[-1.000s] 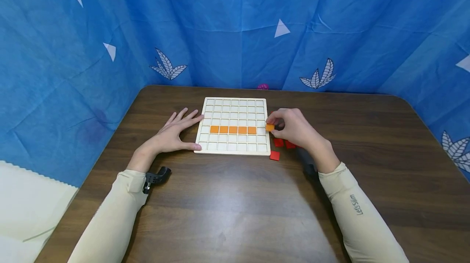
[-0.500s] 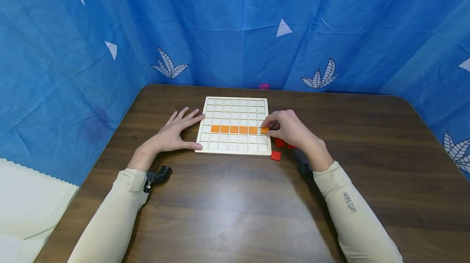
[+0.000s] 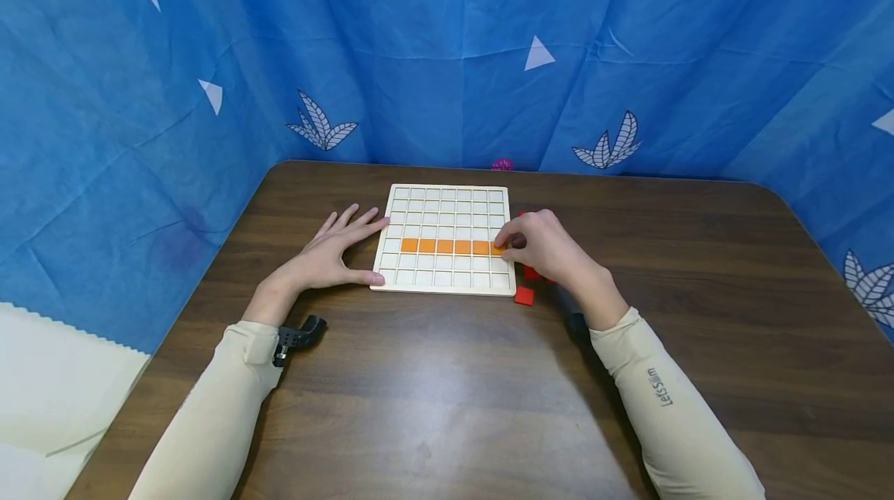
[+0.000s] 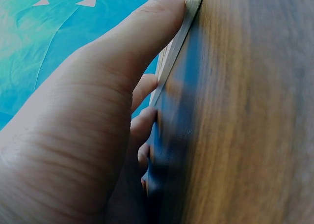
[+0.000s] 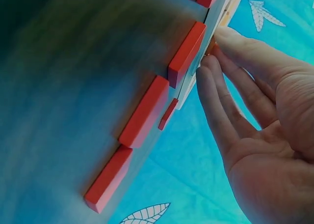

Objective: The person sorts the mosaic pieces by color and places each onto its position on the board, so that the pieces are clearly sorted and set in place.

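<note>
A pale wooden grid board (image 3: 447,278) lies flat on the table, with a row of several orange tiles (image 3: 445,246) set in its cells. My left hand (image 3: 328,253) rests at the board's left edge with fingers spread, thumb on the near corner and index fingertip on the side. At the right end of the row, my right hand (image 3: 541,244) pinches an orange tile (image 3: 499,248) between thumb and fingers, low over the last cell. In the right wrist view the fingertips partly hide this orange tile (image 5: 211,48).
Several red tiles (image 5: 144,111) lie loose to the right of the board, partly under my right hand. One red tile (image 3: 524,296) sits by the board's near right corner. A blue curtain (image 3: 447,57) hangs behind the brown table (image 3: 433,376).
My right hand has moved left and slightly down with the orange tile, from beyond the board's right edge to the row's right end. My left hand stays in place.
</note>
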`<act>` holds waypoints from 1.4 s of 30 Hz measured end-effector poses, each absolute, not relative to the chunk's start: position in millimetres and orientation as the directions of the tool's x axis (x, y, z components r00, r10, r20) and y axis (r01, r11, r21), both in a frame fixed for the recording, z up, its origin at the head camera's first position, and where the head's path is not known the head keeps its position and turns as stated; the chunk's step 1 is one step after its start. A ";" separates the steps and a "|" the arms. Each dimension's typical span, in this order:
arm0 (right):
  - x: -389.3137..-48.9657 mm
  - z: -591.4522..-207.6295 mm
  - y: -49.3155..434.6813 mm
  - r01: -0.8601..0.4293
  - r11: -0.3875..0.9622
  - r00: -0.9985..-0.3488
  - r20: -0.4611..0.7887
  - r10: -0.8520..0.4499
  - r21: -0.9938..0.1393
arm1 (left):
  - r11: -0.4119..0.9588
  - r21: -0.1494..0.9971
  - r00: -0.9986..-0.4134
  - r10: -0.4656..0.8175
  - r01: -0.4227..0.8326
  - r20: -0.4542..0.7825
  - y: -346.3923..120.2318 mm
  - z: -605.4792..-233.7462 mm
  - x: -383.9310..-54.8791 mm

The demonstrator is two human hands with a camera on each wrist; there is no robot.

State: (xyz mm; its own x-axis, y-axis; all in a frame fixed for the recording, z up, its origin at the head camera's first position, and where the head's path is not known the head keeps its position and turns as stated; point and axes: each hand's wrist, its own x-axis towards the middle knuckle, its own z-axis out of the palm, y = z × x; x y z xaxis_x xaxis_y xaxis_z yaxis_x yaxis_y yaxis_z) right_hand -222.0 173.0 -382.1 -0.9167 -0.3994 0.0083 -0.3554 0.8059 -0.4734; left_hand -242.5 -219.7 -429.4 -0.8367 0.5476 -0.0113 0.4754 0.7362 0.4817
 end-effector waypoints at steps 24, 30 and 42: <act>-194.2 -382.5 253.7 -0.327 0.815 -0.940 0.070 -0.335 -0.478 | 0.733 0.492 -0.837 0.546 0.469 -0.016 -221.5 -429.6 -242.3; -184.2 -383.7 274.6 -0.286 0.836 -0.953 0.050 -0.299 -0.469 | 0.734 0.489 -0.835 0.549 0.471 -0.020 -221.7 -429.2 -243.7; -180.9 -385.7 275.3 -0.286 0.835 -0.943 -0.019 -0.334 -0.470 | 0.727 0.492 -0.833 0.553 0.478 -0.008 -222.2 -430.9 -244.2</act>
